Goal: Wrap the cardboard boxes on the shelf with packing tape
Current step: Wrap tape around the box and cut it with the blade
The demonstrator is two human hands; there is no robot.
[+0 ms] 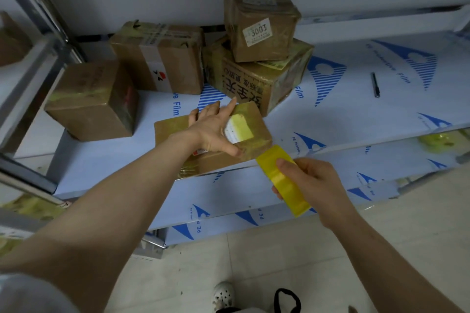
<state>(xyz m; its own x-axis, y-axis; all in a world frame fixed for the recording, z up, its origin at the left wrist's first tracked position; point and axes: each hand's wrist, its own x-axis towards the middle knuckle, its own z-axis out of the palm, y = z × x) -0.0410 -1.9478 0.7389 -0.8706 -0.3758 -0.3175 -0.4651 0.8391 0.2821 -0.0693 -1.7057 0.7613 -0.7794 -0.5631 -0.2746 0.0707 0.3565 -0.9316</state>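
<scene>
At centre the left hand (213,129) lies on a cardboard box (259,132), fingers (230,108) straight. The right hand (314,185) has its fingers curled round the tape roll (282,181) beside it.

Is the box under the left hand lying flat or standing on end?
Lying flat. The box rests on the shelf with its broad face up, and the left hand presses on that face.

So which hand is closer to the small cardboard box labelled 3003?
Left. The left hand lies on a flat cardboard box in front of the 3003 box; the right hand holds yellow tape beyond the shelf edge.
</scene>
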